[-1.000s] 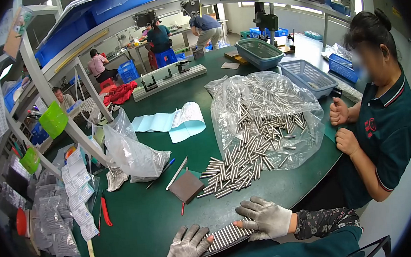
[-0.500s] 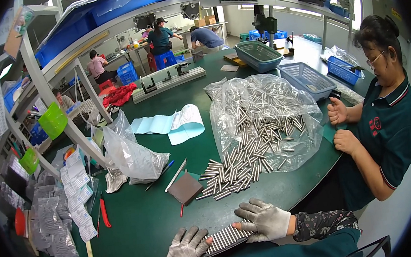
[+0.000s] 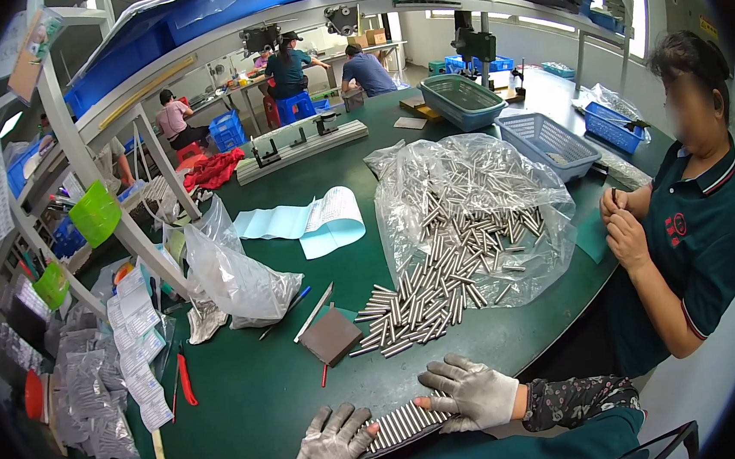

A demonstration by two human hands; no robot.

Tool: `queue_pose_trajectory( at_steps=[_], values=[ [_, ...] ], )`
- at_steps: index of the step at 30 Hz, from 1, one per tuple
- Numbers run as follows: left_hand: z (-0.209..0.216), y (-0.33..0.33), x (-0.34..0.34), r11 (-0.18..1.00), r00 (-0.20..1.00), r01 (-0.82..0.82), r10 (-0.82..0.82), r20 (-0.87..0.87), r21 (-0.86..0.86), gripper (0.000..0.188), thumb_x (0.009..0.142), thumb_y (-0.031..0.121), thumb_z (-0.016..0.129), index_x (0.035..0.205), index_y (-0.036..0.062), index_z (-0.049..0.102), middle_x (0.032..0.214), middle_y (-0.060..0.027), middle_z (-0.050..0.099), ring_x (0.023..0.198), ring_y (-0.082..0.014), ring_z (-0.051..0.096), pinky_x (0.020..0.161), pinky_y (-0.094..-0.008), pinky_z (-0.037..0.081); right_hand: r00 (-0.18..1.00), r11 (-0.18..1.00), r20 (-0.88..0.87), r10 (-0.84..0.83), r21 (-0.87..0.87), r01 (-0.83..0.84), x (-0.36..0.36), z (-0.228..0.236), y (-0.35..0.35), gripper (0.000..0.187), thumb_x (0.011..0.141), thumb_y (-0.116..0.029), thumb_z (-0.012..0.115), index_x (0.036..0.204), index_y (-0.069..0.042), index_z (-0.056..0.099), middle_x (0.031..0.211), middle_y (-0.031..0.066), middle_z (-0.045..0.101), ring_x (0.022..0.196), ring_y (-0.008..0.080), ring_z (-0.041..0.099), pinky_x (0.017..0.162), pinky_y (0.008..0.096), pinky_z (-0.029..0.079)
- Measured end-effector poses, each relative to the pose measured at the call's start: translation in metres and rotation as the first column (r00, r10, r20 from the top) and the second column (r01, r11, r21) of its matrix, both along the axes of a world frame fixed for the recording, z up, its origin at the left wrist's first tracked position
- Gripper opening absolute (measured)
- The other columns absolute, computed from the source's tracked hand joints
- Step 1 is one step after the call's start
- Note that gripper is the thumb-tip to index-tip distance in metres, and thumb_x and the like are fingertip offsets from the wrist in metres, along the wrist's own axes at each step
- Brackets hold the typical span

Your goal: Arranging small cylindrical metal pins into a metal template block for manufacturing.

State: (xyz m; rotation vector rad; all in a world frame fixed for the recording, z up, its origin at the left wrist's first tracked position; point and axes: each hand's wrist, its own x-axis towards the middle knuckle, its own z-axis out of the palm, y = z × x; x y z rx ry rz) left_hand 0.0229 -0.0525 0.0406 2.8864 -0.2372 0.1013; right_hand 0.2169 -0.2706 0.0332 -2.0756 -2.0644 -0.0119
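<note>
Touching one row of metal pins [image 3: 406, 425]: one left hand [image 3: 330, 451], one right hand [image 3: 479, 392], fingers loosely spread

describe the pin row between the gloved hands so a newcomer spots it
At the near edge of the green table, the left hand and right hand flank the pin row. Its pins lie side by side, unlike the jumbled pin heap beyond.

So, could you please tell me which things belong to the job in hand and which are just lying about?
Job: pin row between left hand and right hand; probably the loose pins.
Seemingly lying about: red tool, pen, blue papers, cloth.
</note>
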Motion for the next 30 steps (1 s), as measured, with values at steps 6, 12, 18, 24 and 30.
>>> queue_pose_trajectory(
  at_steps=[6,12,18,24,30],
  values=[
    [0.0006,0.0006,0.0014,1.000,1.000,-0.001,0.001,0.012,0.000,0.064,0.056,0.028,0.076,0.113,0.0075,0.057,0.127,-0.0146,0.050,0.122,-0.0330,0.042,0.105,-0.0502,0.028,1.000,1.000,0.000,-0.001,0.010,0.001,0.0017,-0.0002,0.0007,0.055,0.086,-0.047,0.049,0.131,-0.016,0.045,0.130,0.0199,0.045,0.124,0.0336,0.041,0.103,0.0485,0.033],
    [0.0049,-0.0012,0.0007,1.000,1.000,-0.003,0.003,0.022,-0.012,0.061,0.056,0.028,0.075,0.111,0.0073,0.058,0.127,-0.0148,0.050,0.121,-0.0330,0.042,0.103,-0.0513,0.029,1.000,0.996,-0.013,0.011,0.094,-0.009,0.0002,-0.0015,0.0012,0.051,0.086,-0.048,0.050,0.125,-0.015,0.048,0.126,0.0194,0.048,0.118,0.0352,0.046,0.100,0.0481,0.036],
    [-0.0026,0.0003,0.0011,1.000,0.999,0.003,-0.004,0.048,0.010,0.059,0.058,0.028,0.074,0.110,0.0069,0.058,0.126,-0.0146,0.050,0.120,-0.0330,0.043,0.102,-0.0516,0.030,1.000,1.000,0.013,-0.002,0.010,0.002,-0.0002,-0.0050,-0.0004,0.055,0.086,-0.046,0.050,0.131,-0.016,0.044,0.131,0.0202,0.044,0.124,0.0343,0.041,0.103,0.0484,0.033],
    [0.0045,-0.0013,0.0014,1.000,0.999,-0.003,0.004,0.035,-0.023,0.060,0.058,0.028,0.074,0.111,0.0064,0.057,0.126,-0.0148,0.050,0.120,-0.0332,0.043,0.102,-0.0511,0.031,1.000,1.000,-0.004,0.005,0.015,-0.005,0.0011,-0.0014,0.0007,0.054,0.086,-0.046,0.049,0.131,-0.016,0.044,0.130,0.0207,0.045,0.124,0.0346,0.041,0.103,0.0484,0.033],
    [0.0043,-0.0006,0.0020,1.000,1.000,-0.005,0.005,0.023,-0.017,0.063,0.056,0.027,0.075,0.112,0.0063,0.056,0.125,-0.0148,0.050,0.120,-0.0334,0.043,0.103,-0.0511,0.030,1.000,0.997,-0.012,0.005,0.077,-0.004,0.0014,-0.0023,0.0018,0.053,0.085,-0.048,0.050,0.127,-0.016,0.047,0.126,0.0190,0.049,0.119,0.0351,0.045,0.100,0.0484,0.036]
  ],
)
